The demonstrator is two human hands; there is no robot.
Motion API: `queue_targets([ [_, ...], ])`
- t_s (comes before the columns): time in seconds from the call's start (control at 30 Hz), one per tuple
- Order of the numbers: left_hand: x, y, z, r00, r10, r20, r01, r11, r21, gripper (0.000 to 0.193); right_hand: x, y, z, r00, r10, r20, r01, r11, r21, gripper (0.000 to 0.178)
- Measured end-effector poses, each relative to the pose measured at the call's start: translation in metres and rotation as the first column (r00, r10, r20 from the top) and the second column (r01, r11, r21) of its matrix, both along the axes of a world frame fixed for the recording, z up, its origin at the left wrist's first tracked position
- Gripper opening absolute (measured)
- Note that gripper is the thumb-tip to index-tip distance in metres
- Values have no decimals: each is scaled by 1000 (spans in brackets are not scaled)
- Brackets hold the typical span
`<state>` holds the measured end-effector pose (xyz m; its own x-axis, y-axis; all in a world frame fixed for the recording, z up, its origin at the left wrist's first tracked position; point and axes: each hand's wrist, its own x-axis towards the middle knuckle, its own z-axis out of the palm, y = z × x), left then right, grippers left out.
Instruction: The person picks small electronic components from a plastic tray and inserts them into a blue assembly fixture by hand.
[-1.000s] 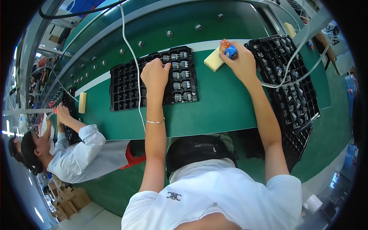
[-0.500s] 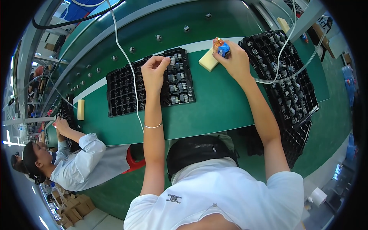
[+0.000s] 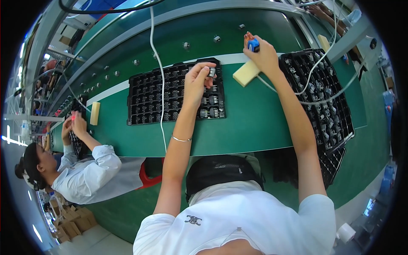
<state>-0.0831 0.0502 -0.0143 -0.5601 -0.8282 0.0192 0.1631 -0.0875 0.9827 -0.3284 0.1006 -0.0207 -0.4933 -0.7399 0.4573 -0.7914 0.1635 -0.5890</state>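
Observation:
My left hand is above the right end of a black compartment tray. Its thumb and fingers pinch a small silvery metal part. Similar metal parts sit in the tray's right-hand columns, while the columns further left show bare pockets. Higher up and to the right, my right hand is closed round a small blue tool with an orange, see-through end. A pale yellow block lies on the green table just below that hand.
A second black tray, loaded with many metal parts, stands at the right. A white cable hangs across the first tray, and a clear hose crosses the second. Several parts sit along the far green strip. A co-worker works at left.
My left hand has shifted right and now shows a metal part in its fingers. My right hand, still holding the blue tool, is slightly further right. The view has moved a little.

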Motion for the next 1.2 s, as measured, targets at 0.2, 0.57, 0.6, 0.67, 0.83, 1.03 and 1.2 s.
queue_targets([
  [0.2,2,-9,-12,999,-5,-45,8,998,59,25,-25,-64,-8,996,-1,-86,7,998,65,41],
  [0.57,1,0,-1,986,0,-166,9,998,56,20,-1,-32,14,943,263,204,-241,962,-129,38],
  [0.6,1,5,5,987,-8,-158,15,999,41,20,12,-19,18,854,362,374,-275,924,-268,36],
  [0.67,2,14,9,987,20,-158,-18,1000,14,19,46,10,29,601,426,676,-283,905,-319,30],
  [0.83,-15,32,11,995,-26,-92,19,997,-72,20,57,51,16,483,326,813,-294,934,-200,27],
  [1.03,-13,32,8,996,-25,-84,14,992,-125,21,49,53,5,274,333,902,-278,925,-257,19],
  [1.2,-21,37,1,987,-79,-137,62,991,-121,21,16,58,-36,177,349,920,-305,909,-285,37],
])
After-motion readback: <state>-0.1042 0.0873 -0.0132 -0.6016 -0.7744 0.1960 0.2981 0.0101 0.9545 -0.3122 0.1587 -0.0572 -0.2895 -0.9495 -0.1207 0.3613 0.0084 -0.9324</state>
